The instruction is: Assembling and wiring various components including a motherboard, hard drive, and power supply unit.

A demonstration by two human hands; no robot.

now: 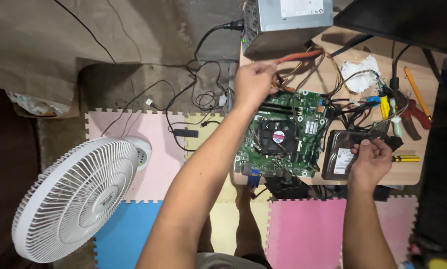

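Observation:
A green motherboard (pixel 296 114) with a black cooler fan lies on a low wooden table (pixel 408 172). My left hand (pixel 253 82) reaches over its far left corner and pinches an orange flat cable (pixel 298 56) that runs toward the grey power supply box (pixel 288 22). My right hand (pixel 370 159) rests on a dark hard drive (pixel 338 159) beside the board and grips a thin cable or connector at its top edge. A tangle of wires lies between the board and the drive.
A white floor fan (pixel 74 197) stands at the left on coloured foam mats (pixel 308 231). Pliers, screwdrivers, a pencil (pixel 417 92) and crumpled paper (pixel 360 72) lie on the table's right side. Black cables trail over the floor. A dark monitor edge sits at the top right.

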